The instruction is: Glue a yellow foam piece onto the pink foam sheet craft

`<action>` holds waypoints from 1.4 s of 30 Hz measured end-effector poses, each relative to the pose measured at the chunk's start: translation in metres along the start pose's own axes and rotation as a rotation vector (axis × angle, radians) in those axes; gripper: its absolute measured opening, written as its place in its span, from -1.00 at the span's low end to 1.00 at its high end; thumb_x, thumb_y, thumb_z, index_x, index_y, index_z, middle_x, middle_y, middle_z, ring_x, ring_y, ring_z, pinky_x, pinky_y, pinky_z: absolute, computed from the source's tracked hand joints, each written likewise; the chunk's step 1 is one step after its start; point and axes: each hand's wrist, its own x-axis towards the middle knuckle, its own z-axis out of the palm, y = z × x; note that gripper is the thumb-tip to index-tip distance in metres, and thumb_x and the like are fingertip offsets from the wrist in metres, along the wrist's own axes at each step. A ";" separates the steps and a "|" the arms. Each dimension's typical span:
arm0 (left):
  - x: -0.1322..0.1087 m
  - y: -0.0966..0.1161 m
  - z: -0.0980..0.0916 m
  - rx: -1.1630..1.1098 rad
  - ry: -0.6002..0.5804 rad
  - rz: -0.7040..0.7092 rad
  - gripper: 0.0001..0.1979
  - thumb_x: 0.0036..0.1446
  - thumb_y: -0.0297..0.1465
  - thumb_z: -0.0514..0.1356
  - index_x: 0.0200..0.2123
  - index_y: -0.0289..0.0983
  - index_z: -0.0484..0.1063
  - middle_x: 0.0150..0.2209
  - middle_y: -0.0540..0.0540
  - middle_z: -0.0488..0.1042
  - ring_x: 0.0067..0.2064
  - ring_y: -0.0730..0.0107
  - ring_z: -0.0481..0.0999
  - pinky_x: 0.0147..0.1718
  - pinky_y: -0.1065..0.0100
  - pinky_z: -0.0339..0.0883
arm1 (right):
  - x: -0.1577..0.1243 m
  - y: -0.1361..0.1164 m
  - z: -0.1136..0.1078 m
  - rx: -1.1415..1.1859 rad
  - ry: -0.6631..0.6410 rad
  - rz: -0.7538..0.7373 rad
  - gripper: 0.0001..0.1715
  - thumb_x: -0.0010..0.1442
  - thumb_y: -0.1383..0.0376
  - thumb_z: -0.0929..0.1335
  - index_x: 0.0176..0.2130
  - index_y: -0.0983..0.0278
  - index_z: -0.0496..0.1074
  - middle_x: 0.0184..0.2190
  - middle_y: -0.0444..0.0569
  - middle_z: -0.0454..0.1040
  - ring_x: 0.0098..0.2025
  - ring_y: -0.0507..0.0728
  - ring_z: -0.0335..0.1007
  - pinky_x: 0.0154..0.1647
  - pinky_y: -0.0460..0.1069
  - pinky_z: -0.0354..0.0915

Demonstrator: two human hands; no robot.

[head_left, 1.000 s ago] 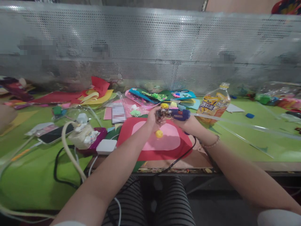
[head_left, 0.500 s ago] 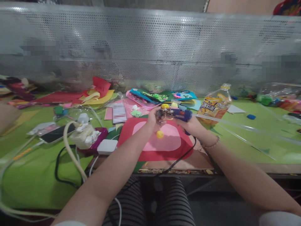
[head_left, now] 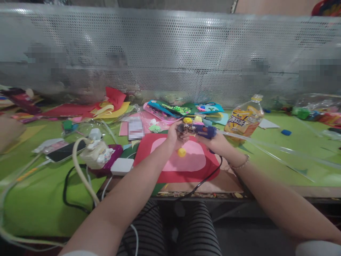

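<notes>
Right hand (head_left: 216,143) gripping blue plastic glue gun (head_left: 204,131)
Left hand (head_left: 173,135) gripping small dark-brown rounded piece (head_left: 180,128) — best kept steady.

Walled off at the back by the perforated metal panel (head_left: 170,53). Crowded on the left by the cream plug block (head_left: 92,154), the phone (head_left: 65,151) and a thick pale cable (head_left: 75,156). Obstructed just beyond the right hand (head_left: 217,142) by the tall bottle (head_left: 243,119), and barred rightward by the clear rod (head_left: 266,141) running from behind the glue gun (head_left: 205,131). Crossed below by the black cord (head_left: 207,180) over the red sheet (head_left: 144,153). Passable in the bare green wedge of bench (head_left: 271,173) between right forearm (head_left: 279,209), thin strip (head_left: 287,165) and front edge.
</notes>
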 end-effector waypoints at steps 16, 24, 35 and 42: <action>0.001 -0.001 0.002 0.064 0.045 -0.018 -0.75 -0.04 -0.29 0.06 -0.65 -0.29 0.18 -0.75 0.06 0.08 -0.74 0.63 -0.01 -0.76 0.51 -0.10 | 0.001 0.002 -0.002 -0.027 0.028 -0.010 -0.55 0.02 0.02 0.30 -0.16 0.24 0.41 -0.41 -0.05 0.47 -0.49 0.06 0.31 -0.51 -0.06 0.22; 0.001 0.001 -0.001 0.051 0.010 -0.007 -0.77 -0.02 -0.30 0.04 -0.62 -0.30 0.22 -0.74 0.04 0.11 -0.74 0.61 0.03 -0.76 0.51 -0.07 | 0.001 -0.001 -0.004 0.001 0.019 0.030 -0.60 0.01 0.02 0.31 -0.28 0.26 0.43 -0.59 -0.11 0.39 -0.54 0.05 0.27 -0.50 -0.05 0.21; 0.002 -0.001 0.001 0.058 0.114 -0.015 -0.75 -0.07 -0.27 0.10 -0.66 -0.28 0.17 -0.76 0.06 0.10 -0.74 0.60 0.07 -0.77 0.51 -0.03 | 0.002 0.002 0.004 0.122 -0.007 0.037 -0.62 -0.01 0.04 0.33 -0.37 0.32 0.41 -0.53 -0.06 0.43 -0.61 -0.02 0.17 -0.58 -0.08 0.16; 0.001 -0.002 0.001 0.055 0.096 0.005 -0.79 -0.09 -0.30 0.10 -0.62 -0.29 0.20 -0.75 0.08 0.10 -0.75 0.62 0.03 -0.78 0.52 -0.07 | 0.002 0.001 0.005 0.116 -0.004 0.044 -0.67 0.01 0.08 0.31 -0.40 0.31 0.38 -0.57 -0.10 0.37 -0.55 0.00 0.18 -0.54 -0.08 0.17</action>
